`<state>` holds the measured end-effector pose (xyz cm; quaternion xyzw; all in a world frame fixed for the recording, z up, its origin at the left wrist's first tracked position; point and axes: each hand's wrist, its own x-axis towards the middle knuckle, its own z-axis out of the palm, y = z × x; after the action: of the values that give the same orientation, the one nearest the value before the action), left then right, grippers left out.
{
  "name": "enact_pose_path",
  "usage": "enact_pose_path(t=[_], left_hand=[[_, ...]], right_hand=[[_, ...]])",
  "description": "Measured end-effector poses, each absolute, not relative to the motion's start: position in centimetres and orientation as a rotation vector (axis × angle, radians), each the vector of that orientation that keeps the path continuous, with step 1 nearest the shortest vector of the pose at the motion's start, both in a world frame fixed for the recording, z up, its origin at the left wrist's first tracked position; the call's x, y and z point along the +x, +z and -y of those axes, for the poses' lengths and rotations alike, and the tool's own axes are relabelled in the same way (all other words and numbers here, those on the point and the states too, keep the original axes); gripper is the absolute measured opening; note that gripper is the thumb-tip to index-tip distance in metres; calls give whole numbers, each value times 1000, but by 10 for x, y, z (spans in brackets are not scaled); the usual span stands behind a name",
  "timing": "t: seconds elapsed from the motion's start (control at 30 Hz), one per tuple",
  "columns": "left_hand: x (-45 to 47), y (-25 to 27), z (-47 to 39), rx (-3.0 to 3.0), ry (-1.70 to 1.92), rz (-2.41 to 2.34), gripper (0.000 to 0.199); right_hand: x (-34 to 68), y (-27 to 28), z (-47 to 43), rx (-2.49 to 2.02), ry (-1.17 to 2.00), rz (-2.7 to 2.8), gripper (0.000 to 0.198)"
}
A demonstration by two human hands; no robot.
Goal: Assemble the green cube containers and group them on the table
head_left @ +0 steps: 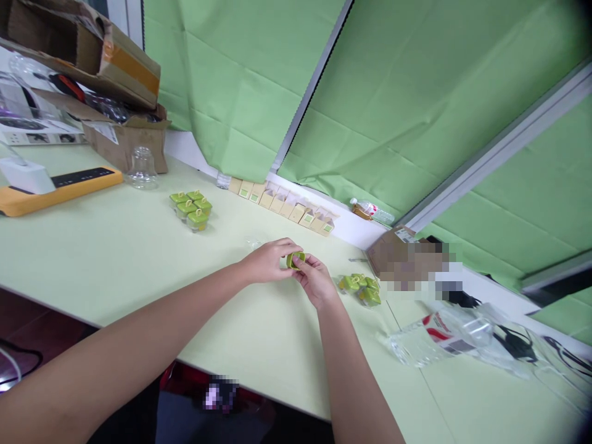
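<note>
Both my hands meet over the middle of the table, holding one green lid point(292, 260) between them. My left hand point(266, 262) grips its left side with thumb and fingers. My right hand point(315, 277) has its thumb pressed on the lid from the right. Beyond my left wrist lies a small clear plastic piece point(253, 243), too faint to name. Just right of my right hand stands a group of small clear containers with green lids point(361, 285). A similar group of green-lidded containers point(190, 206) stands farther left.
Small cardboard boxes point(282, 200) line the back edge. A large plastic bottle point(439, 333) lies at right, a smaller bottle point(377, 211) on the ledge. At left are a yellow power strip point(87, 184), a clear jar point(142, 166) and cardboard cartons point(134, 139).
</note>
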<state>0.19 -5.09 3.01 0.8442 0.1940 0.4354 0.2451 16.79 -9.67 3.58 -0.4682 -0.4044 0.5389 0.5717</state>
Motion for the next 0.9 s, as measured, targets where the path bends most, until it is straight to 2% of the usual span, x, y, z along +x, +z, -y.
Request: enact_pose_path(t=[0.2, 0.37, 0.67, 0.9], left_hand=[[1, 28, 46, 2291, 1213, -532, 42], [1, 28, 48, 2301, 1182, -535, 34], [2, 30, 50, 2298, 1203, -546, 37], [4, 27, 50, 2301, 1189, -575, 31]], right_hand=[[168, 39, 97, -1116, 1303, 964, 31], [168, 38, 97, -1140, 1255, 995, 29], [166, 39, 97, -1146, 1235, 985, 28], [161, 36, 96, -1131, 1220, 966, 23]])
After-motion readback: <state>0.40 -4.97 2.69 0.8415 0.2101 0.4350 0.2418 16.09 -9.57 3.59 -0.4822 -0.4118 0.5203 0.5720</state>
